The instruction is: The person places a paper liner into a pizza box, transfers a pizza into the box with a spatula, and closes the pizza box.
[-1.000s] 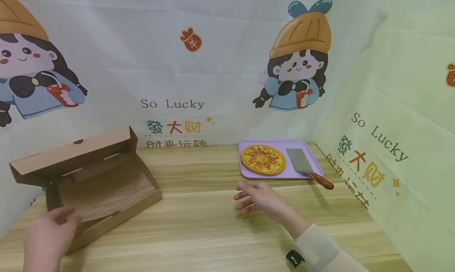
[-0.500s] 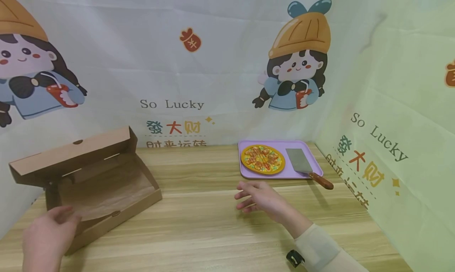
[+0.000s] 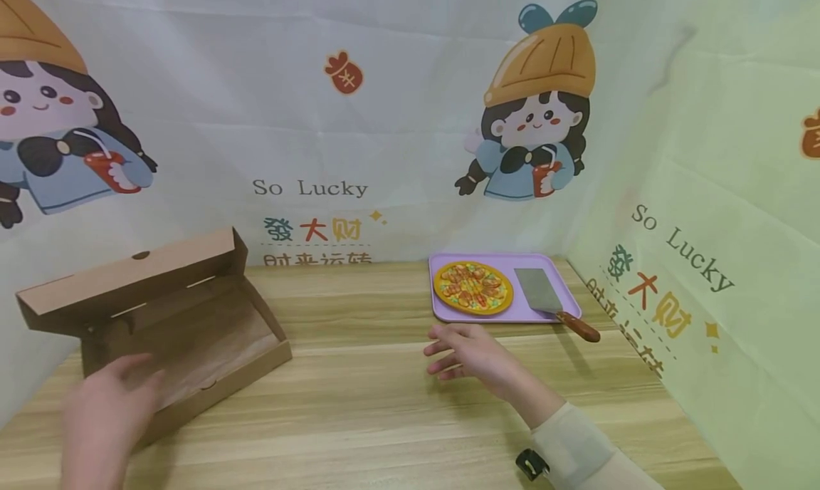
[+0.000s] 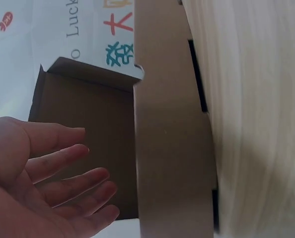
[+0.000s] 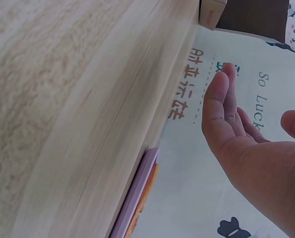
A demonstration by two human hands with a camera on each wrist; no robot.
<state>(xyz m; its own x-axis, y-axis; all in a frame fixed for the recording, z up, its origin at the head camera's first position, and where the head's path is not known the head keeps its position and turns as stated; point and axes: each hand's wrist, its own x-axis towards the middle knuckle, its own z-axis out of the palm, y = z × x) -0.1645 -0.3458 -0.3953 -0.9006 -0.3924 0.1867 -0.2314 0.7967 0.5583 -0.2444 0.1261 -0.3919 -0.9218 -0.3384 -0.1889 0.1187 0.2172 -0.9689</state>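
Observation:
At the left of the head view my left hand [image 3: 112, 412] hovers over the near side of an open cardboard pizza box [image 3: 224, 376], whose lid stands raised at the back. In the left wrist view the fingers of that hand [image 4: 53, 183] spread loosely in front of the box [image 4: 172, 134] and hold nothing. My right hand [image 3: 474, 358] hangs over the table with relaxed fingers, in front of a purple tray [image 3: 512, 260]. On the tray lie a toy pizza [image 3: 474, 288] and a spatula [image 3: 539, 290] with a wooden handle jutting over the edge.
The wood-grain table [image 3: 359, 419] runs up to a white printed cloth [image 3: 410, 134] hung behind and along the right. Brown paper [image 3: 237, 333] lines the inside of the box.
My left hand has shifted right and slightly up, over the near edge of the box. The right hand stays nearly still, and the tray, pizza and spatula have not moved.

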